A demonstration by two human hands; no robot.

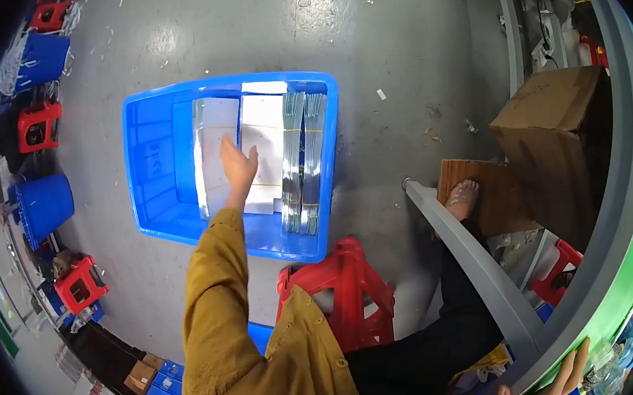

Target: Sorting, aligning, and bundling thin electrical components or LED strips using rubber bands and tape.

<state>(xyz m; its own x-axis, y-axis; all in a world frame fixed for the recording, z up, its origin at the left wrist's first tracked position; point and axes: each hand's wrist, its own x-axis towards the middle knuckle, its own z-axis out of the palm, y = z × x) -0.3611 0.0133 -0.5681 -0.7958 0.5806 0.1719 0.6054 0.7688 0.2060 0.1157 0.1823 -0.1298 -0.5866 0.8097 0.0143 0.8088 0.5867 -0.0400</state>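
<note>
My left hand (pixel 239 172) reaches down into a blue plastic bin (pixel 157 230) on the floor, over two white banded bundles. Its thumb stands apart from the fingers, and the fingertips point at the left bundle (pixel 213 180). The right white bundle (pixel 263 142) lies beside it under the thumb side. Whether the fingers press on either bundle is hard to tell. Stacked on edge along the bin's right side are two banded rows of thin, shiny sheets (pixel 306 164). At the lower right, my right hand (pixel 566 379) lies spread on the edge of a green-topped table (pixel 613 322), holding nothing.
A red plastic stool (pixel 347 292) stands just below the bin. Right of it is a grey table leg (pixel 472 259), with a brown cardboard box (pixel 556 139) and a bare foot on a brown board (pixel 473 176). Blue bins (pixel 46 210) and red stools (pixel 39 125) line the left.
</note>
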